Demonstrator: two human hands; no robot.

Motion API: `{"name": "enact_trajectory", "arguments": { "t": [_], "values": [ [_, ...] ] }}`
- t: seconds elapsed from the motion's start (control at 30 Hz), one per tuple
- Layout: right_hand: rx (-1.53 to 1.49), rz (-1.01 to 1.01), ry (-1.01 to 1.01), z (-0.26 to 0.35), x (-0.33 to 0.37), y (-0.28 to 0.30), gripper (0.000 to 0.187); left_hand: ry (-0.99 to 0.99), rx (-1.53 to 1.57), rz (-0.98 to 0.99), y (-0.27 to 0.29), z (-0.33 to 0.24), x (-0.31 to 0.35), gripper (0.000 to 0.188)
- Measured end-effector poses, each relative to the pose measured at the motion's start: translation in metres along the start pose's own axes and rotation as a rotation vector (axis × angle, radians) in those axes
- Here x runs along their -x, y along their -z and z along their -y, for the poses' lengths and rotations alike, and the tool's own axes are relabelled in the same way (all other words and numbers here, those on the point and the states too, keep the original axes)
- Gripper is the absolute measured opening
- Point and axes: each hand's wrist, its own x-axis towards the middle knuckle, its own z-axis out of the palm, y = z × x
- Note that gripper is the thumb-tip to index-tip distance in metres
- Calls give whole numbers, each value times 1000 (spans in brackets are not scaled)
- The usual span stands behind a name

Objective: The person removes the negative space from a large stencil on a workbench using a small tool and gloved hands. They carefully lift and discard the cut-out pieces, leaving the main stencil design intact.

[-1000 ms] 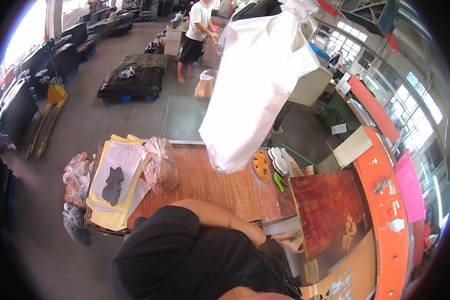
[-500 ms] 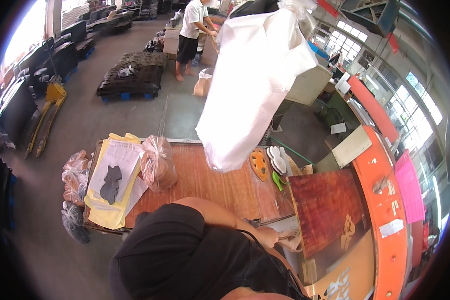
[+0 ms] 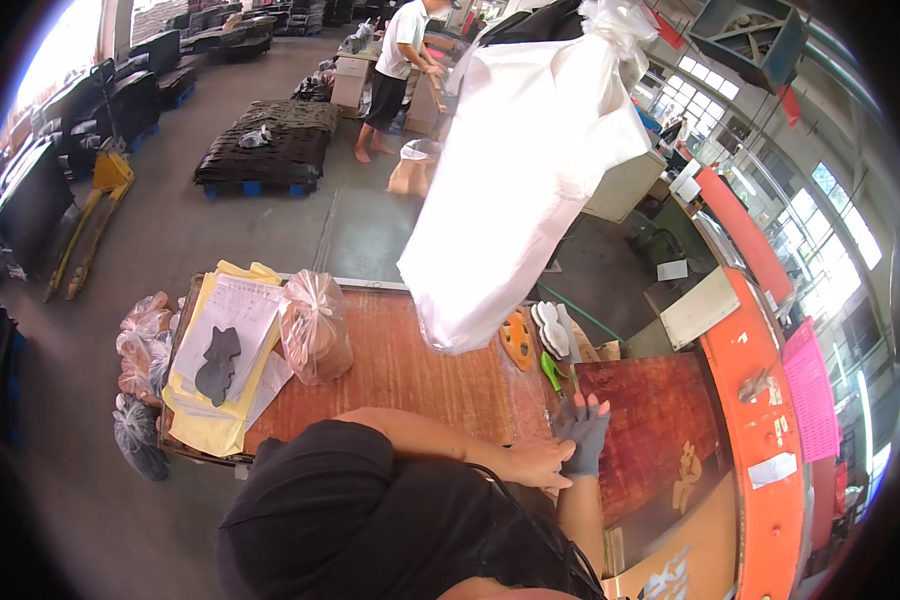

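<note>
My right hand is raised over the table's right side, its fingers stretched up and apart. A grey fingerless glove covers it, leaving the fingertips bare. My left hand, without a glove, reaches across from the left and has its fingers closed at the glove's wrist edge. Just beyond the hands lie a bright green-handled tool, an orange cut-out shape with holes and a stack of white rounded shapes. Right of the gloved hand is a dark red board with a tan cut-out piece on it.
A large white plastic bag hangs over the wooden table. Papers with a grey cut-out and a tied bag sit at left. An orange machine borders the right. Another person stands far off.
My right hand has come up into view, with the grey glove on it. My left hand has moved slightly up and now meets the glove's wrist. The view has shifted a little.
</note>
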Motion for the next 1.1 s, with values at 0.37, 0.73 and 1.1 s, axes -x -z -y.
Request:
{"name": "enact_trajectory", "arguments": {
  "t": [0.37,0.73,1.1],
  "values": [
    [-183,-5,46,16,7,6,47,-397,-173,-225,-21,9,-7,25],
    [-111,-153,211,15,20,8,50,-90,-187,30,-8,-5,1,22],
    [537,-156,366,-4,40,47,69,-412,-150,611,-19,-16,-14,26]
  ]
}}
